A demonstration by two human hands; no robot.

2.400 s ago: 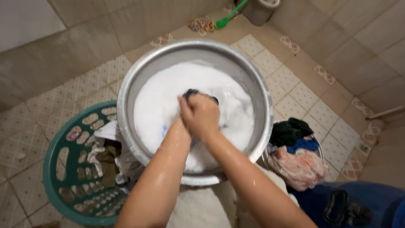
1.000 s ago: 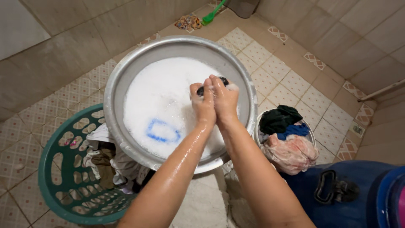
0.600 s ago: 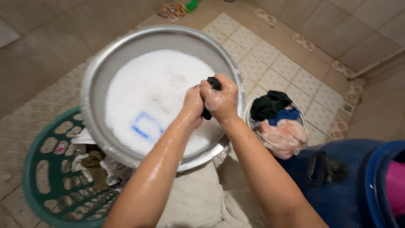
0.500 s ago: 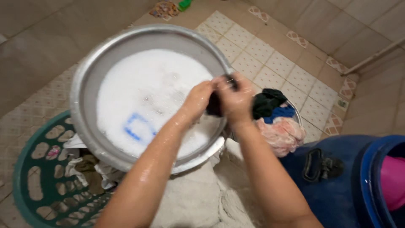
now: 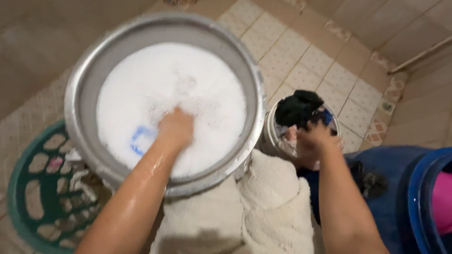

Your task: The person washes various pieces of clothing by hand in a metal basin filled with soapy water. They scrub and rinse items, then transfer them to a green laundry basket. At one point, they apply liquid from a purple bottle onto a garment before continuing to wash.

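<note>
Head view, motion-blurred. The left hand (image 5: 175, 129) is plunged into the suds (image 5: 172, 101) of a wide metal basin (image 5: 82, 75), wrist at the foam line right of centre; its grip is buried in foam, so whether it is wide or closed cannot be told. A blue patch (image 5: 140, 139) shows through the suds just left of that hand.

The right hand (image 5: 314, 141) is outside the basin, over a small bucket (image 5: 271, 136) that stands just beside the basin's right rim. Its fingers reach down onto the heap of clothes (image 5: 297, 107), dark and blue on top, pale pink beneath; blur hides whether the grip holds cloth or is loose.

Edges: the basin's near rim overlaps a cream towel (image 5: 263, 207) on the person's lap. Its left rim overhangs a green basket (image 5: 28, 197) with laundry inside. A blue tub (image 5: 423, 202) closes the lower right corner, with a blue cloth spread between it and the bucket.

Open room: bare floor tiles (image 5: 306, 66) lie beyond the bucket, up to the wall foot at upper right.
</note>
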